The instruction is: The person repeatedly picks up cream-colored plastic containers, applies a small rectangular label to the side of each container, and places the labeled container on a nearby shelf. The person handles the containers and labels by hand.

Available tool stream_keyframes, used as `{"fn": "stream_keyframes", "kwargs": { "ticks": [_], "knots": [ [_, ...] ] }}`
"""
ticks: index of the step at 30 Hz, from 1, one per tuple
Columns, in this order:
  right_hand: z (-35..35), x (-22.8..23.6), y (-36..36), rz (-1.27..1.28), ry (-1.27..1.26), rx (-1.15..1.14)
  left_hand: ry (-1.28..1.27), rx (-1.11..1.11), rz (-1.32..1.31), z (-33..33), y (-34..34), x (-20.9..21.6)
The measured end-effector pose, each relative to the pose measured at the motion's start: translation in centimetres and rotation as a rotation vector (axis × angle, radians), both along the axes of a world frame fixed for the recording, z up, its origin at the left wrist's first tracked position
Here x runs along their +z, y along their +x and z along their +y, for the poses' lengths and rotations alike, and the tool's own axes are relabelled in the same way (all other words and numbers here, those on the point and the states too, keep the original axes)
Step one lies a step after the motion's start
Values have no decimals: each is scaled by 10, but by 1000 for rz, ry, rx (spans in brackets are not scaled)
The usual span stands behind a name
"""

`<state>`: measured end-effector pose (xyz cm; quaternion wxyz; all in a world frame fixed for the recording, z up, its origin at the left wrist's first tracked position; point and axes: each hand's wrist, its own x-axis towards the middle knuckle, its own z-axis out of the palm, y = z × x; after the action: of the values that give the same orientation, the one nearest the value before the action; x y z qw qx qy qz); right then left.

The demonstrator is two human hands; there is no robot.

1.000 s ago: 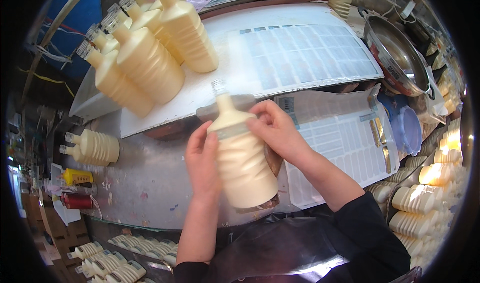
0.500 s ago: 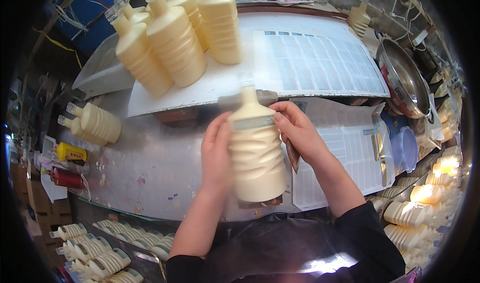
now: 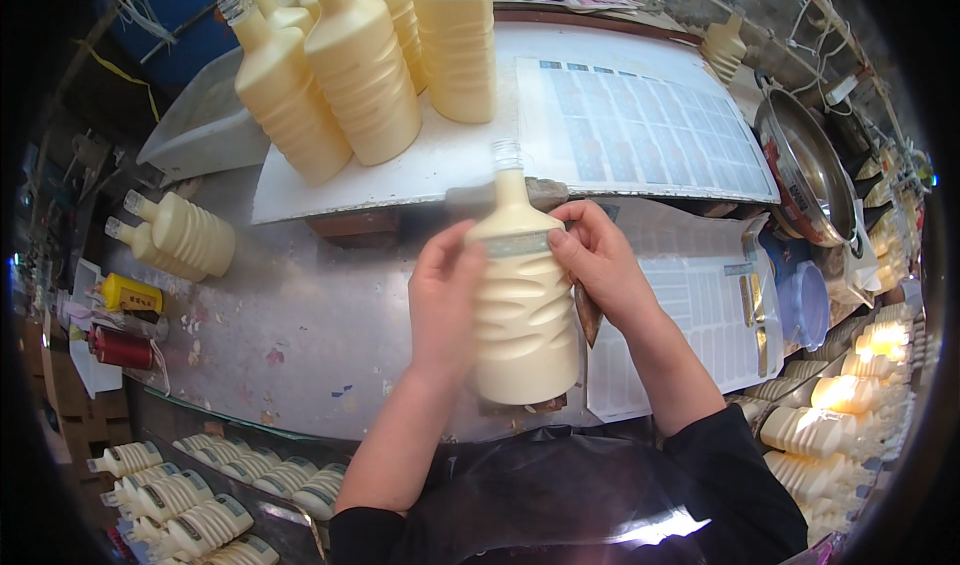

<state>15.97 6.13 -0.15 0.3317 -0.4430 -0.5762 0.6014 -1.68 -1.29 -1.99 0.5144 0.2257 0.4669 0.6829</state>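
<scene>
A cream ribbed bottle (image 3: 524,335) with a clear threaded neck stands upright before me. Across its shoulder lies a grey-green label strip (image 3: 512,246). My left hand (image 3: 443,290), slightly blurred, presses against the bottle's left side, fingers bent at the strip's left end. On the opposite side my right hand (image 3: 603,263) pinches the strip's right end against the bottle with thumb and fingers. A brown pointed tool (image 3: 588,315), its kind unclear, sticks down from under the right hand's fingers. The undersides of both hands' grips are hidden.
Several cream bottles (image 3: 365,85) stand on the raised white board (image 3: 505,55), beside a label sheet (image 3: 640,125). Another sheet (image 3: 680,315) lies right. Two bottles lie left, near a yellow container (image 3: 132,293) and red spool (image 3: 122,347). A metal pan (image 3: 810,160) and labelled bottles (image 3: 205,513) flank the table.
The view has shifted slightly, so the bottle sits a little further right in it. My left hand has moved a little along the bottle's side; the right hand keeps its grip.
</scene>
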Motion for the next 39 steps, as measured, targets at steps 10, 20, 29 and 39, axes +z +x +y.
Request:
{"fn": "stream_keyframes", "kwargs": {
  "ticks": [10,20,29,39],
  "knots": [
    [2,8,10,90,-167,6,-66,-62,114,-11,0,8],
    [-22,-5,26,94,-228,193,8,-108,505,-32,15,-3],
    [-32,12,19,-101,95,133,-29,-149,364,-31,9,-9],
    [-42,43,13,-365,217,104,8,-249,44,-27,10,4]
  ]
}}
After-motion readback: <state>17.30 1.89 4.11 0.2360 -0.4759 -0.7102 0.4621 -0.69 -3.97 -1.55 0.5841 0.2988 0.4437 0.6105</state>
